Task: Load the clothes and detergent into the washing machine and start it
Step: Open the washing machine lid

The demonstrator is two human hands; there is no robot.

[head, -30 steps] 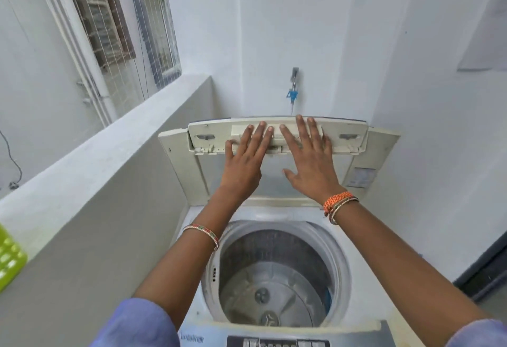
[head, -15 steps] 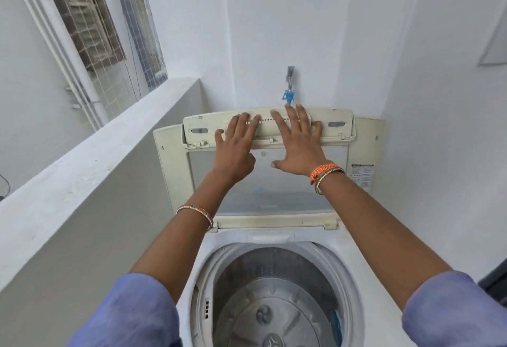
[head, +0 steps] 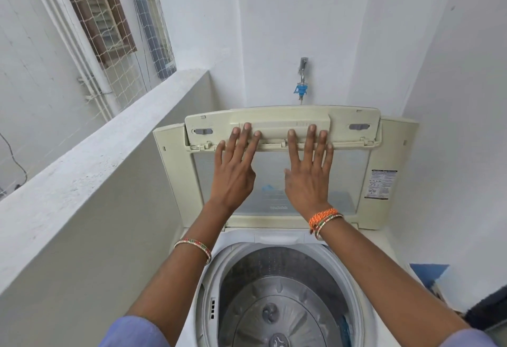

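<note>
Palms flat, fingers spread, my left hand [head: 233, 171] and right hand [head: 308, 173] both press against the raised lid [head: 282, 165] of the washing machine [head: 384, 261], gripping nothing. Fingertips reach the lid's folded upper panel. Below my forearms the drum [head: 277, 300] stands open, with no clothes visible inside.
</note>
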